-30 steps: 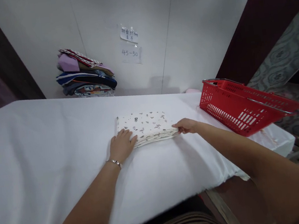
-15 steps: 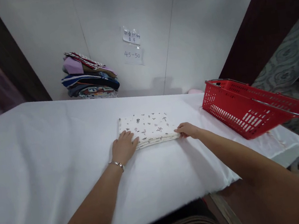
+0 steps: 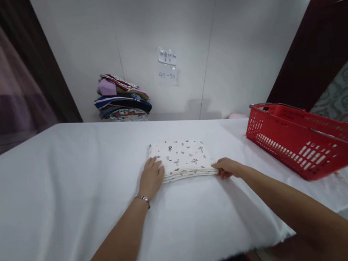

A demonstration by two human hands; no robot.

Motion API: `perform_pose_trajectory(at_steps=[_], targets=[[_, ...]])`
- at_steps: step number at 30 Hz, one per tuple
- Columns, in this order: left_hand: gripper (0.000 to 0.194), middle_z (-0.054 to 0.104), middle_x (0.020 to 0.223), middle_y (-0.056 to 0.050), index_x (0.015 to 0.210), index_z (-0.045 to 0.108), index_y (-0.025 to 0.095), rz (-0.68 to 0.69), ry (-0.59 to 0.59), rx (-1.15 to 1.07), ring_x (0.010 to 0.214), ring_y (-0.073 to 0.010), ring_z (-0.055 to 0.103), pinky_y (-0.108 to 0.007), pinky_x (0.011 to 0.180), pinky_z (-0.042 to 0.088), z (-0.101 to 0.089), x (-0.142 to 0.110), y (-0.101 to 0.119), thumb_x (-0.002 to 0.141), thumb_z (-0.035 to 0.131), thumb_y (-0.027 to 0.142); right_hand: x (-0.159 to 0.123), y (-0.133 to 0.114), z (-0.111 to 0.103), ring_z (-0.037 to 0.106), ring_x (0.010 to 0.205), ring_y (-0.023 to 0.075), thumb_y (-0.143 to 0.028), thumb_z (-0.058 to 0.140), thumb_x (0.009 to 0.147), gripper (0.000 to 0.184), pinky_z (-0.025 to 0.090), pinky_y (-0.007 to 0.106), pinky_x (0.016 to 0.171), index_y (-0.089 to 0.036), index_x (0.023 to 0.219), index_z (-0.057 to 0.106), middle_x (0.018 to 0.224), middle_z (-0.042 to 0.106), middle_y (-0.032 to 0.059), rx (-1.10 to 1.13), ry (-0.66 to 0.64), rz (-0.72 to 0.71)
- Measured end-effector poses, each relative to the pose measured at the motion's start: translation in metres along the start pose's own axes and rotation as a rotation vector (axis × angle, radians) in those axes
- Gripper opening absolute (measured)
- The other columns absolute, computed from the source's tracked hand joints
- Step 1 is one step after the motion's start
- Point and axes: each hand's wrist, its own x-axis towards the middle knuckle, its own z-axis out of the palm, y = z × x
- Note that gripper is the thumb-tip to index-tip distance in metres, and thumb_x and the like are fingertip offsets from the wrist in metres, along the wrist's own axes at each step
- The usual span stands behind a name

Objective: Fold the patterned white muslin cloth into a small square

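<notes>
A white cloth with small grey and brown prints lies folded into a flat rectangle, its layered edge towards me. On its left front corner rests my left hand, fingers stretched out over the top and a silver bracelet on the wrist. At the opposite front corner, my right hand pinches the layers between thumb and fingers. The cloth stays flat under both hands.
A white sheet covers the table. To the right stands a red plastic basket with metal handles. Against the wall at the back left is a stack of folded fabrics. Paper notes hang on the wall.
The whole view has shifted, so everything sits lower and further right. Both hands keep their places at the cloth's front corners, and the cloth looks the same.
</notes>
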Motion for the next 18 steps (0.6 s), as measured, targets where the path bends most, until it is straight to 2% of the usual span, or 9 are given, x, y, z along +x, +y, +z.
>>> perform_pose_trajectory(at_steps=[3,6,9,14,18], targets=[[0.045,0.039,0.137,-0.013,0.123,0.046,0.011,-0.195,0.043,-0.025,0.126,-0.0227,0.037,-0.033,0.103,0.033,-0.006,0.001,0.001,0.084,0.036,0.032,0.000,0.003,0.001,0.055,0.038,0.0115,-0.041,0.061,0.078,0.028,0.037,0.019,0.033,-0.015,0.075,0.051,0.058,0.061,0.0023,-0.046,0.003,-0.010],[0.049,0.051,0.124,-0.015,0.125,0.041,0.011,-0.323,-0.036,-0.044,0.110,-0.0254,0.051,-0.036,0.089,0.043,-0.016,0.001,0.006,0.082,0.038,0.035,0.000,0.006,0.003,0.055,0.039,0.0116,-0.045,0.059,0.078,0.030,0.036,0.019,0.032,-0.016,0.075,0.051,0.058,0.061,0.0021,-0.066,0.017,-0.034],[0.051,0.059,0.113,-0.014,0.124,0.039,0.013,-0.379,-0.099,-0.049,0.099,-0.0267,0.058,-0.036,0.078,0.045,-0.023,0.002,0.009,0.081,0.040,0.039,0.000,0.007,0.006,0.054,0.039,0.0098,-0.044,0.057,0.079,0.029,0.033,0.017,0.032,-0.016,0.073,0.052,0.056,0.059,0.0003,-0.059,0.023,-0.061],[0.054,0.061,0.109,-0.013,0.126,0.037,0.014,-0.428,-0.163,-0.098,0.095,-0.0255,0.060,-0.033,0.073,0.045,-0.029,0.004,0.006,0.079,0.043,0.038,-0.007,0.009,0.007,0.050,0.037,0.0074,-0.041,0.057,0.078,0.029,0.025,0.016,0.031,-0.015,0.066,0.052,0.050,0.056,-0.0006,-0.045,0.008,-0.079],[0.059,0.061,0.108,-0.011,0.131,0.033,0.016,-0.440,-0.282,-0.136,0.093,-0.0245,0.061,-0.032,0.070,0.046,-0.040,-0.006,0.005,0.078,0.043,0.040,-0.022,0.022,0.010,0.049,0.037,0.0074,-0.041,0.057,0.076,0.028,0.026,0.017,0.033,-0.016,0.066,0.054,0.052,0.059,0.0002,-0.041,-0.040,-0.071]])
